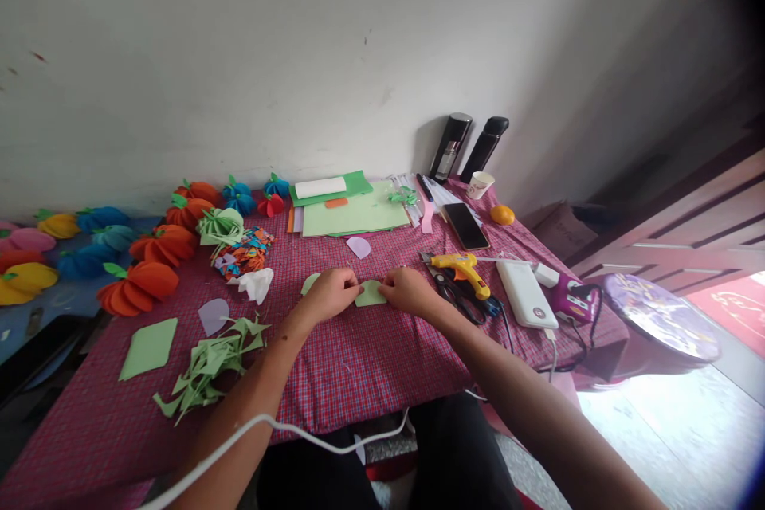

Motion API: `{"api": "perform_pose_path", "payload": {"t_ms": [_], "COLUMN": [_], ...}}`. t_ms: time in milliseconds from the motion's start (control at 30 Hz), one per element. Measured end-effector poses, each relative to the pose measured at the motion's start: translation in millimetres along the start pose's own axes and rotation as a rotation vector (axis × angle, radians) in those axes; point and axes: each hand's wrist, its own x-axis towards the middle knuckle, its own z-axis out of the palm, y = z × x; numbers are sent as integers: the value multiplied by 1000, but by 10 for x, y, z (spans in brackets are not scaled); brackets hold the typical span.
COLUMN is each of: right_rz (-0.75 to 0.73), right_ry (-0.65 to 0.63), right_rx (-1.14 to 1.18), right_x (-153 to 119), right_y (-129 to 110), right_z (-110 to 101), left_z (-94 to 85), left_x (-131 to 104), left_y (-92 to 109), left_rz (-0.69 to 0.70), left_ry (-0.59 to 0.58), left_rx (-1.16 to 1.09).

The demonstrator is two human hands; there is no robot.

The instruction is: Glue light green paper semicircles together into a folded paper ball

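Note:
A small light green paper piece (pixel 370 296) with a rounded top lies between my hands on the checked tablecloth. My left hand (pixel 332 293) is closed, its fingertips pinching the left edge of that paper. On the opposite edge, the fingers of my right hand (pixel 409 290) are closed in a pinch too. Partly hidden behind my left hand is another light green paper piece (pixel 309 284). A lilac paper piece (pixel 358 247) of similar rounded shape lies just beyond my hands. Nearest my right hand are a yellow glue gun (pixel 463 268) and black-handled scissors (pixel 457 299).
Paper pumpkins (pixel 164 245) crowd the left side, near green paper scraps (pixel 209 366) and a green paper stack (pixel 149 347). Paper sheets (pixel 358 211) lie at the back. Rightward are a phone (pixel 466 226), power bank (pixel 526 293), paper cup (pixel 480 185) and an orange fruit (pixel 502 214).

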Motion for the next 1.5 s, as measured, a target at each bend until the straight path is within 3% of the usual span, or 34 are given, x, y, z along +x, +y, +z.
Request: {"api": "perform_pose_path", "payload": {"t_ms": [1000, 1133, 1367, 1500], "right_rz": [27, 48, -41, 23], "right_ry": [54, 48, 33, 87], "right_rx": [-100, -130, -264, -268], "right_x": [-45, -73, -232, -493], "right_y": [-78, -122, -253, -167], "right_z": [56, 30, -26, -121], "left_z": [103, 98, 63, 67], "left_x": [31, 10, -19, -24], "left_y": [-12, -7, -66, -95], "left_rz": [15, 66, 213, 233], "left_ry": [30, 30, -71, -79], "left_rx": [189, 164, 198, 184]}}
